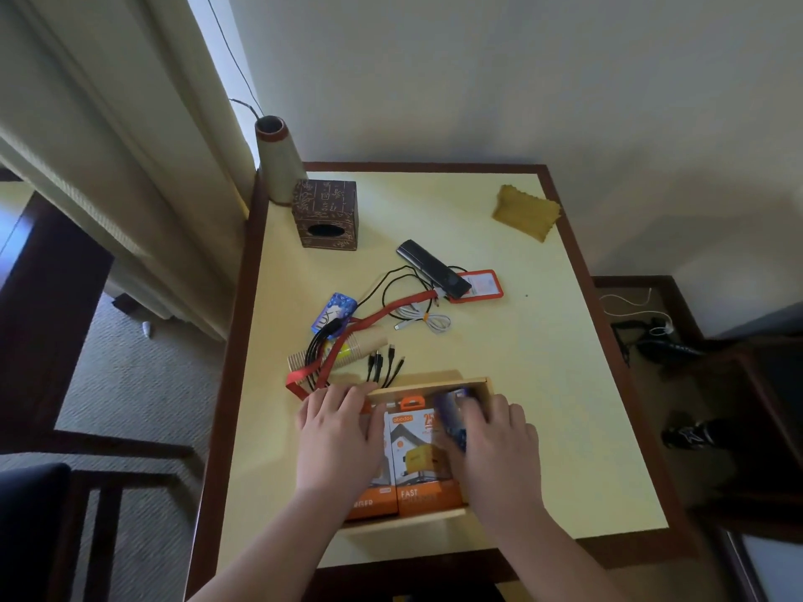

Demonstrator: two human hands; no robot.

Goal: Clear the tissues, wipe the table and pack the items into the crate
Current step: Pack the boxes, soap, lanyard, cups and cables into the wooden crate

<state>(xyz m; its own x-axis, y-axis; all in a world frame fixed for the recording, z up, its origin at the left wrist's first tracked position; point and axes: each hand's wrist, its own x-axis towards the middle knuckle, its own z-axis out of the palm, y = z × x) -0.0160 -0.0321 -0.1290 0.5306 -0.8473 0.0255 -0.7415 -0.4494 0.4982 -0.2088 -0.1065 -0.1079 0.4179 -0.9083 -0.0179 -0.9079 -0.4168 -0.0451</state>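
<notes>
A yellow-topped table is seen from above. At lower centre, a wooden crate holds two orange charger boxes. The left hand lies flat, fingers straight, on the left box. The right hand is curled around a blue packet, being set at the crate's right side. Packing is judged under way. Above the crate, cables, paper cups, a lanyard badge and a black remote remain to be gathered. A yellow cloth lies upper right; no loose tissues are visible.

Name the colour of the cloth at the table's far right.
Mustard yellow cloth, head view.
</notes>
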